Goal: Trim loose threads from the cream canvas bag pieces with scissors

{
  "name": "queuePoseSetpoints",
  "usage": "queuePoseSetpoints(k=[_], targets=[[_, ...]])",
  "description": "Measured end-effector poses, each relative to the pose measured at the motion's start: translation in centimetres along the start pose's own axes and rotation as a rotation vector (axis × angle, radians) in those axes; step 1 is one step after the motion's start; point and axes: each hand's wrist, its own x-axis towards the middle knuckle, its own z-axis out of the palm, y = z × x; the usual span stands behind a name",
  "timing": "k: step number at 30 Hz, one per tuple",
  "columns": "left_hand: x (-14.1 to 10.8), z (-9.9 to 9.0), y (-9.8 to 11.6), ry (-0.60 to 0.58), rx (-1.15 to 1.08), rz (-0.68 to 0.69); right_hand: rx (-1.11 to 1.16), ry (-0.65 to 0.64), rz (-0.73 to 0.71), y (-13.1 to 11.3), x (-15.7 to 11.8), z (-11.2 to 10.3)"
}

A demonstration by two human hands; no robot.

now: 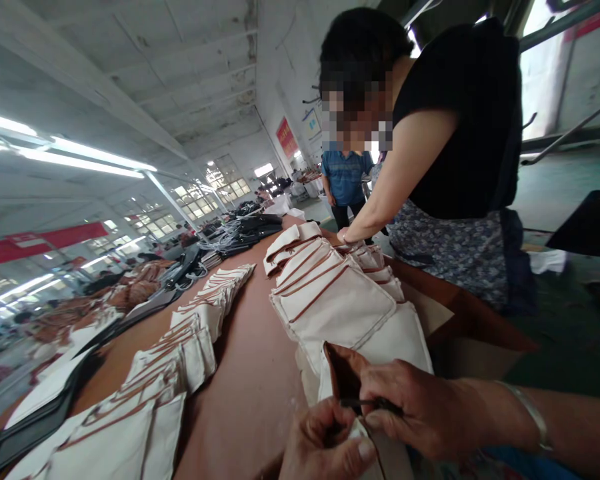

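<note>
At the lower edge, my left hand [325,443] pinches the edge of a white leather bag piece [367,443] with a brown inner side. Close beside it, my right hand [420,407] is closed around a small dark metal tool [363,403], whose thin tip points at my left fingers. Its exact kind is mostly hidden by the grip. A raised flap of the piece shows its brown lining [343,370] above my hands. Just beyond lies a stack of white pieces [337,300] with brown edges.
Another long row of white pieces [195,333] lies along the left of the brown tabletop [253,360]. A co-worker in a black top [460,127] leans over the far stack from the right. Farther back stands a person in a blue shirt [347,177]. Dark goods [245,230] are piled behind.
</note>
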Motion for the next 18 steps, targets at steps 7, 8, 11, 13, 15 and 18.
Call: queuePoseSetpoints(k=[7, 8, 11, 13, 15, 18], targets=[[-1.2, -0.4, -0.5, 0.174, 0.360, 0.053, -0.484, -0.084, -0.300, -1.2, -0.3, 2.0], [-1.4, -0.4, -0.7, 0.170, 0.322, 0.048, -0.439, -0.067, -0.270, -1.4, -0.1, 2.1], [-2.1, -0.1, -0.8, 0.142, 0.193, 0.036, -0.089, -0.021, 0.004, -2.1, 0.4, 2.1], [-2.6, 0.1, -0.7, 0.148, 0.134, 0.018, 0.249, -0.069, 0.301, -2.2, 0.8, 2.1], [-3.1, 0.2, -0.6, 0.166, 0.102, -0.002, 0.539, -0.132, 0.540, -1.9, 1.0, 2.4], [-3.7, 0.2, -0.7, 0.198, 0.081, -0.009, 0.714, -0.129, 0.675, -1.5, 1.0, 3.0]])
